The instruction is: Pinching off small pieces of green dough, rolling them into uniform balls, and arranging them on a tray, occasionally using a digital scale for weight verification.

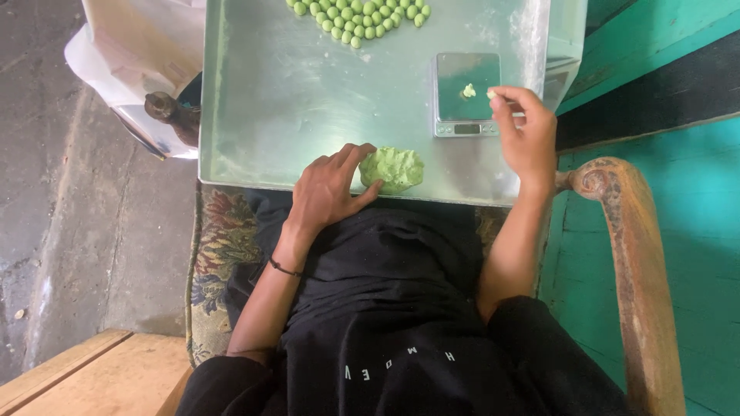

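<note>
— Left hand [327,192]?
— Spread open at six o'clock on the metal tray [270,100], fingertips against the green dough lump [393,168], probably steadying it.
— Right hand [524,131]?
— Pinched shut on a small dough bit [491,94], at three o'clock beside the pocket scale [466,96]; likely for weighing. Another crumb [469,91] already on the pan.
— Finished pieces?
— Green balls [358,17] heaped at twelve o'clock, well apart from the lump.

on the tray [254,92]: dough lump [393,168] nearest, scale [466,96] right (a bit on it), balls [358,15] far.
</note>
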